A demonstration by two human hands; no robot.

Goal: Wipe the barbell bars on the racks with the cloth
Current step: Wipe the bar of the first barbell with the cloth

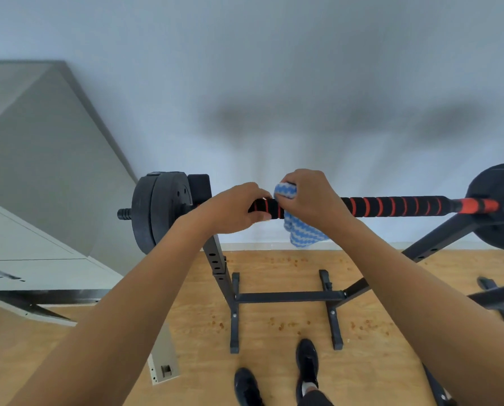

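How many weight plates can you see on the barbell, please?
3: two stacked at the left end, and one at the right end, cut off by the frame edge, so more may be hidden there.

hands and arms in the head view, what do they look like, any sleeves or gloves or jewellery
Both forearms are bare from the frame's lower edge to the wrists: no sleeves show. The left hand and right hand wear no gloves, and no watch, bracelet or ring is visible. No markings show on either arm.

Grey cabinet [39, 177], black shoes [306, 367]
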